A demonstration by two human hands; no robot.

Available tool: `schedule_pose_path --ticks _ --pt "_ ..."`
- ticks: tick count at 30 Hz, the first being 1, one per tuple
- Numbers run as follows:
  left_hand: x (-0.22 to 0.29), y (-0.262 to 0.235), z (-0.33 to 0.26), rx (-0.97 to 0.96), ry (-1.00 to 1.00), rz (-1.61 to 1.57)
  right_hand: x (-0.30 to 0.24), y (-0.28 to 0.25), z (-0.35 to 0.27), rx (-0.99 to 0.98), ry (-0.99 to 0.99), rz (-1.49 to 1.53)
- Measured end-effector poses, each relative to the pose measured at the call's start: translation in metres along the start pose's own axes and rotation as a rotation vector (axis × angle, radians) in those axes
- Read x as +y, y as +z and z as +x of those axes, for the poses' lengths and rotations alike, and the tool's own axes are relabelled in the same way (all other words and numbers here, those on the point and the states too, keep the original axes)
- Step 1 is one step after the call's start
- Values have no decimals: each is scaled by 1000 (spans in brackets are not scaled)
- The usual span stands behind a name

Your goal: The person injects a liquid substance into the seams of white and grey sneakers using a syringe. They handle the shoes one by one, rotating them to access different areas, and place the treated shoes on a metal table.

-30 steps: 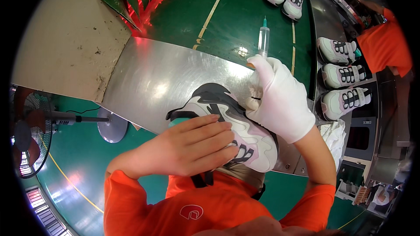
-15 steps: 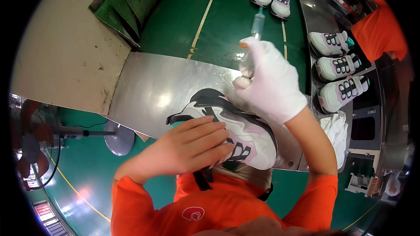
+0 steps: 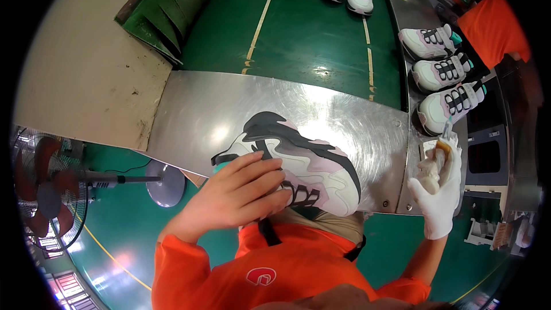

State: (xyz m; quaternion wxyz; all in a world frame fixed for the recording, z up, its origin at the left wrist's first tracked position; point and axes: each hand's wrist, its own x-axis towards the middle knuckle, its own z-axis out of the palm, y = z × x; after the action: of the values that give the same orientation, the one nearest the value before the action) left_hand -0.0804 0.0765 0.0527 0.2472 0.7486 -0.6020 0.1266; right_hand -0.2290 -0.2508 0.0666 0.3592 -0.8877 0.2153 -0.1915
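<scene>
On the near left, the bare left hand [image 3: 238,198] lies spread over the heel end of a grey, black and pink shoe [image 3: 298,163], pressing it on its side against the steel table [image 3: 201,115] near the table's near edge. To the right, past the table's right end, the gloved right hand [image 3: 439,186] is closed around a syringe [image 3: 443,146] and a wad of cloth [image 3: 427,175], well apart from the shoe. This looks like a touch-up step on the shoe, paused; the next move probably calls for bringing the syringe tip left to the shoe while the left hand steadies it.
</scene>
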Motion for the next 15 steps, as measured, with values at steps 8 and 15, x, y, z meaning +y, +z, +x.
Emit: schedule_pose_path --ticks 8,15 --pt "-2 0 2 18 7 7 -65 55 29 -300 261 1048" --pt "-5 -1 9 15 -9 -39 -88 131 81 -153 -535 -16"
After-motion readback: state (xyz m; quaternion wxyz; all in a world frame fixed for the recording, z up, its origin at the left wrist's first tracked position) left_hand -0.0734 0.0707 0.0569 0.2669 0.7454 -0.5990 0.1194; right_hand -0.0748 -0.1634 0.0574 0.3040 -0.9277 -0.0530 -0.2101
